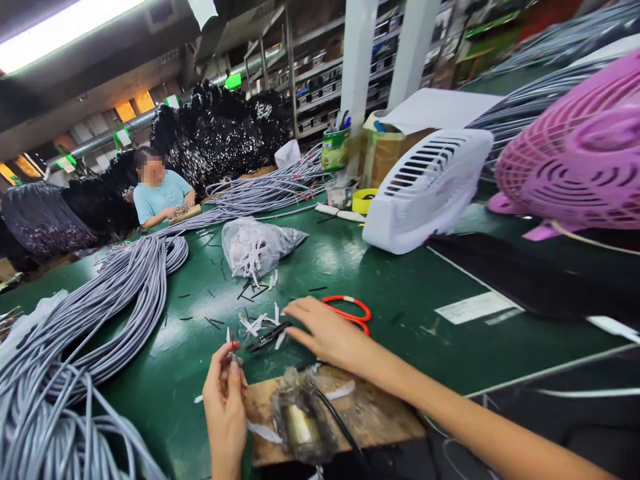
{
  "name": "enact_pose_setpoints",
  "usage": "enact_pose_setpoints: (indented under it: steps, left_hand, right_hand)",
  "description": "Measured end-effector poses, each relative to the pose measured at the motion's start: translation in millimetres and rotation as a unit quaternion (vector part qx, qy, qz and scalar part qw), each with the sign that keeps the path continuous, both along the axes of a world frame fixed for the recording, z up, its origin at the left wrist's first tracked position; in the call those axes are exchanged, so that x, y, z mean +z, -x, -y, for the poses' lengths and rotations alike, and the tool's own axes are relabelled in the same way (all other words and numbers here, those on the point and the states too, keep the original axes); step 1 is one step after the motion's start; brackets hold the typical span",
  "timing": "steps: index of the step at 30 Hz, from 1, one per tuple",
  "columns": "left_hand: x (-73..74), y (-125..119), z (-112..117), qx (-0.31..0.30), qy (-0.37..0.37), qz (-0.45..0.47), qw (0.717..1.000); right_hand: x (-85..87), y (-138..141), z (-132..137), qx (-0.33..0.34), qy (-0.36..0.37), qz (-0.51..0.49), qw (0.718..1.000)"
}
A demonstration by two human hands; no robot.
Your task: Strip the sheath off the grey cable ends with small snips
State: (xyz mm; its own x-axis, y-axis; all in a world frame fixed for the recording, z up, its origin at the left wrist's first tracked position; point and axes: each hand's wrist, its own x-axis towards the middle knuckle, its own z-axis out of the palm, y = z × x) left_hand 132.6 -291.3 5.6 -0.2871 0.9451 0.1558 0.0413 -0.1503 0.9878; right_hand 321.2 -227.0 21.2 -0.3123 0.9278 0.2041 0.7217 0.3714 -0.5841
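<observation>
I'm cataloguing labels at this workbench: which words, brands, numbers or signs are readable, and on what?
No text is readable.
White rectangular strip on the glossy green tabletop: any print is too blurred.
Green-and-yellow cylindrical can: markings too small and blurred.

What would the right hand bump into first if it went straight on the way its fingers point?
The right hand would probably meet the small white scraps on the green table, just past its fingertips. Its height is hard to judge, so it might pass over them.
</observation>
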Motion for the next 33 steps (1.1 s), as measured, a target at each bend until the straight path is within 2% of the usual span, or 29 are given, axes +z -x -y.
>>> enact_pose_setpoints:
  steps: [2,4,8,10,12,15,19,24,28,33]
  left_hand:
    - [0.5,-0.5,2.1,0.004,-0.021,0.012,1.0]
    - [3.8,-2.1,2.9,0.017,-0.053,0.015,0.998]
    - [14.5,-5.1,-0.2,0.033,-0.147,-0.049,0.987]
    - [17.2,-5.0,-3.0,0.054,-0.198,-0.09,0.975]
    - [15.9,-3.3,-5.3,0.09,-0.229,-0.12,0.962]
    - [9.5,0.8,-6.1,0.147,-0.259,-0.154,0.942]
    - [5.1,2.6,-3.7,0.179,-0.277,-0.202,0.922]
    - [7.9,-0.6,-0.4,0.15,-0.277,-0.254,0.915]
    - [7.6,0.7,0.7,0.108,-0.274,-0.263,0.919]
    - [6.3,0.7,0.5,0.062,-0.257,-0.236,0.935]
  right_hand:
    - [-1.0,-22.8,-1.8,-0.068,0.001,0.07,0.995]
    - [-3.2,-39.0,-5.7,-0.107,0.011,0.126,0.986]
    - [-1.5,-41.1,-16.7,-0.111,0.017,0.183,0.977]
    - [5.5,-27.7,-19.2,-0.087,-0.009,0.142,0.986]
    - [15.4,-8.6,-16.9,-0.027,-0.042,0.024,0.998]
    - [28.1,21.1,-6.7,0.084,-0.058,-0.143,0.984]
    - [26.2,43.5,4.3,0.138,-0.05,-0.174,0.974]
    - [9.9,43.7,8.9,0.181,-0.05,-0.146,0.971]
    - [5.2,38.0,9.9,0.195,-0.06,-0.124,0.971]
    - [-0.4,32.5,12.4,0.175,-0.138,-0.067,0.973]
